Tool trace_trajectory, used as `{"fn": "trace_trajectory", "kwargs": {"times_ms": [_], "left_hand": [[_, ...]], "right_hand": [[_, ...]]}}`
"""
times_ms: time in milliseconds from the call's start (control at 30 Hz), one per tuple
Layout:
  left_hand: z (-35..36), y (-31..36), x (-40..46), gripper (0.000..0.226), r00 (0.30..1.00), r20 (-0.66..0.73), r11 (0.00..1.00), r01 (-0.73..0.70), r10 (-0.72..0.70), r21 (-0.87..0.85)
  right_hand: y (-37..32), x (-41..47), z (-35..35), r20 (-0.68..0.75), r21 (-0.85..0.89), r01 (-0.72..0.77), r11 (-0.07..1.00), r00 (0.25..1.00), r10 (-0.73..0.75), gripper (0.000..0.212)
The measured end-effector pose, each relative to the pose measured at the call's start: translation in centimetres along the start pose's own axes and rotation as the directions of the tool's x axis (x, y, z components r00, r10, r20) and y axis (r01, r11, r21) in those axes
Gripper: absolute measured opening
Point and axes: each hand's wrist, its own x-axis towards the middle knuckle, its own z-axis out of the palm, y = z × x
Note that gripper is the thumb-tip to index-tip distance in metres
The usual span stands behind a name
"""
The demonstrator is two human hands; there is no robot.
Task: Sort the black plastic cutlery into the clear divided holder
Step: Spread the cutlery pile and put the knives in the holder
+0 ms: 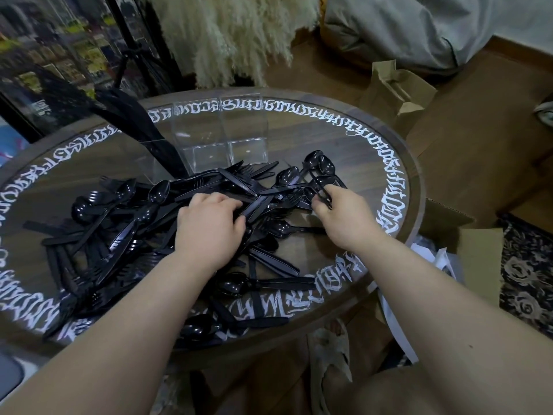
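Head view, single frame. Landmark = clear holder (223, 136), standing upright on the far part of the round table (401, 163), which has white lettering around its rim.

- Holder: divided; the two compartments facing the person look bare. Bundle of knives (140, 121) stands tilted up just left of holder, in what looks like another clear section; can't tell if that section is joined to the holder.
- Cutlery pile (125, 235): black forks, spoons, knives mixed, spread on tabletop from just in front of holder toward the person and out to the left. Nearest pieces touch or almost touch holder's front wall.
- L hand (209, 226): palm down on the pile, in front of holder and slightly left. Fingers curled together over a knife (257, 205); thumb tucked under. Can't tell whether the knife is gripped or only pressed.
- R hand (341, 211): in front of holder and to its right. Fingers pinched shut on handles of several spoons (320, 166); bowls fan out away from the person, toward holder's right corner, apart from it.
- Off table, right of holder: brown paper bag (395, 88), open cardboard box (475, 244).
- Behind holder: pale fluffy plumes (227, 34).
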Motion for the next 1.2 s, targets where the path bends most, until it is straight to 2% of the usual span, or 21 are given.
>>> {"fn": "trace_trajectory", "kwargs": {"times_ms": [133,433,567,767,900,1067,1133,1200], "left_hand": [[0.4,0.5,0.3,0.036,1.0,0.011,1.0,-0.024,0.024,0.006],[0.8,1.1,0.3,0.034,0.992,0.023,0.992,-0.125,0.125,-0.017],[0.6,0.4,0.1,0.037,0.988,0.032,0.986,-0.151,0.154,-0.078],[-1.1,-2.4,0.0,0.034,0.994,-0.084,0.992,-0.077,0.069,-0.099],[-1.6,-3.8,-0.7,0.031,0.999,-0.035,0.998,-0.014,0.012,-0.065],[-1.7,-4.3,-1.4,0.038,0.999,0.05,1.0,-0.016,0.017,-0.005],[-1.5,-4.4,-1.4,0.036,0.998,0.065,1.0,-0.021,0.022,-0.008],[-1.4,-4.6,-1.4,0.034,0.998,0.064,1.0,-0.02,0.021,-0.015]], "right_hand": [[-0.1,-0.1,0.0,0.039,-0.019,-0.005,1.0,0.999,0.006,0.01],[0.2,0.1,0.4,0.03,-0.086,0.004,0.996,1.0,-0.002,0.016],[0.1,0.2,0.7,0.046,-0.107,0.023,0.994,0.999,-0.018,0.023],[-1.1,-0.1,0.5,0.031,-0.075,0.074,0.994,0.997,-0.072,0.026],[-2.2,-0.5,1.1,0.086,-0.028,0.131,0.991,0.988,-0.128,0.02],[-3.3,-0.3,1.7,-0.011,-0.024,0.118,0.993,0.993,-0.118,0.038],[-3.7,-0.4,2.0,0.011,-0.036,0.157,0.987,0.988,-0.157,0.042],[-4.1,-0.6,2.3,0.057,-0.042,0.204,0.978,0.978,-0.201,0.037]]}}
